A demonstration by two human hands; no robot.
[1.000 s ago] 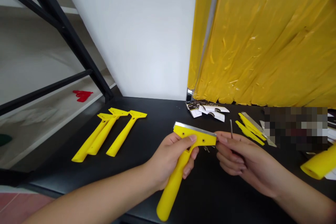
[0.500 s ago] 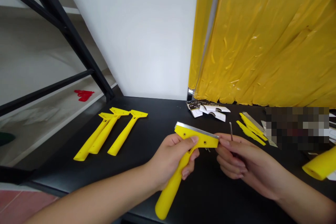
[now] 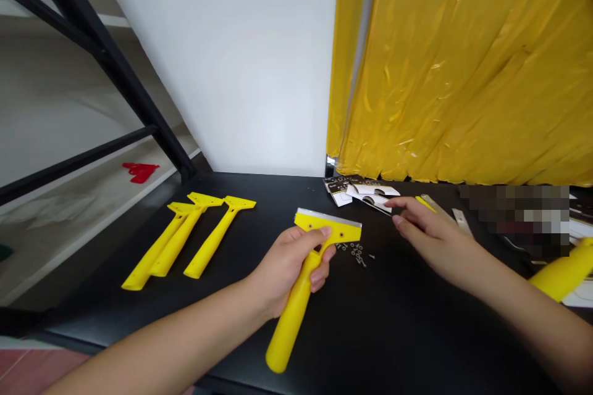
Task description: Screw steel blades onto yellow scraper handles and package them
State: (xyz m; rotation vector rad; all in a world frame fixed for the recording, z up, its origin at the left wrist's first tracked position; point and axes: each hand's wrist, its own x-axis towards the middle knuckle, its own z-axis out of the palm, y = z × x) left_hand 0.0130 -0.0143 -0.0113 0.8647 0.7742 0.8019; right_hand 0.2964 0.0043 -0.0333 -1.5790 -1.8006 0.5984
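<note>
My left hand [image 3: 296, 265] is closed round the neck of a yellow scraper [image 3: 296, 308], thumb on its head. A metal strip runs along the scraper's top edge, and two small holes show in the head. Small screws and nuts [image 3: 357, 252] lie on the black table just right of that head. My right hand [image 3: 424, 231] reaches over the table, its fingertips at the edge of the white and black cards [image 3: 365, 194]. Its index finger and thumb are apart, and nothing shows held between them.
Three yellow scrapers [image 3: 220, 237] lie on the black table [image 3: 370, 333] at the left. Yellow and metal strips [image 3: 438, 207] are behind my right hand. Another yellow handle [image 3: 563, 271] sits at the right edge. Behind stand a white panel [image 3: 231, 62] and yellow plastic sheeting [image 3: 463, 74].
My right hand has left the scraper's head and moved up to the cards; the thin metal tool by its fingers no longer shows. The held scraper has shifted slightly left in view.
</note>
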